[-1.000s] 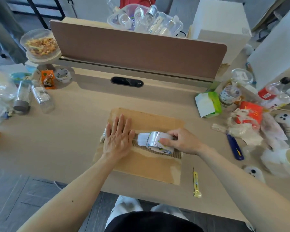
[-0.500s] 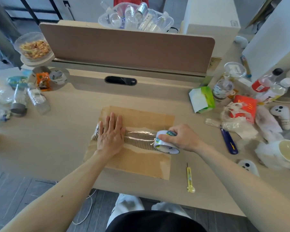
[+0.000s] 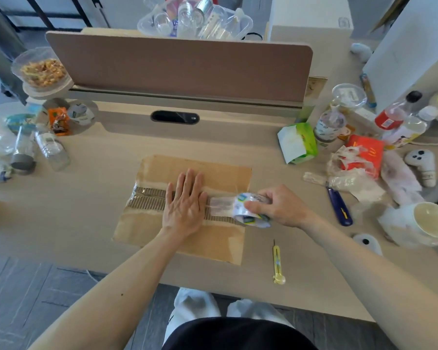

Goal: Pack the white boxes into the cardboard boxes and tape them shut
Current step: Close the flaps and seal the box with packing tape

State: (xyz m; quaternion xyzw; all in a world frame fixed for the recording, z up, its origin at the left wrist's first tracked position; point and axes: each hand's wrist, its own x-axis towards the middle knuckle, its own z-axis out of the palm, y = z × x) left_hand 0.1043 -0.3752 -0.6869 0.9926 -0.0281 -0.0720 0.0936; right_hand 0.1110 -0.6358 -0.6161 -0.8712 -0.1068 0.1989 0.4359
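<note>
A flat brown cardboard box [image 3: 162, 231] lies on the desk in front of me, with a torn strip of bare corrugation running across its middle. Clear tape [image 3: 219, 204] stretches over that strip. My left hand [image 3: 185, 202] presses flat on the tape, fingers straight. My right hand [image 3: 276, 205] grips the roll of clear tape [image 3: 248, 210] at the box's right edge, with the tape running from the roll to under my left hand. No white boxes show on the desk near the cardboard.
A yellow utility knife [image 3: 277, 263] lies by the front edge, a blue cutter [image 3: 339, 205] to the right. Cluttered right side: tissue pack [image 3: 299, 142], red wrapper [image 3: 362, 152], bottles, white mug [image 3: 425, 226]. Bottles and snack packets sit left. A brown divider panel [image 3: 182, 66] stands behind.
My right hand has pulled the tape roll rightward to the box's right edge, laying tape along the seam. My left hand slid rightward along the tape, still flat.
</note>
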